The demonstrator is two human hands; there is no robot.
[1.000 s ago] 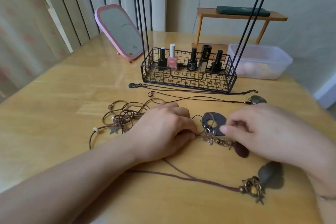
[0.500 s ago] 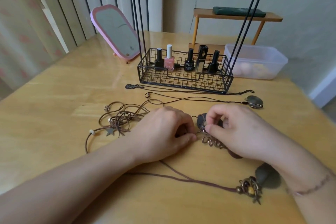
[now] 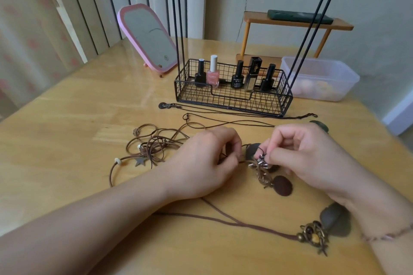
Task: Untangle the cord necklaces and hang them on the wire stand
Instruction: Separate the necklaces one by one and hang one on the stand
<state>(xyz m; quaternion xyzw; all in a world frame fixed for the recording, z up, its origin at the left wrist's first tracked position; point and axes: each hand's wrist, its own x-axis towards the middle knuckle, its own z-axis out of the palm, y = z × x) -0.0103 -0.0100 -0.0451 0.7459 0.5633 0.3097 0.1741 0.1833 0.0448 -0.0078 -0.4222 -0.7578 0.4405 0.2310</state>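
So both hands are down on the wooden table, working one spot. Left hand has its fingers curled, pinching a thin cord next to the dark round pendant, and right hand pinches the metal ring cluster just beside it. Brown cord tangle sits left of the hands, and the wire stand with nail polish bottles is behind them.

Head-worn view, down over table
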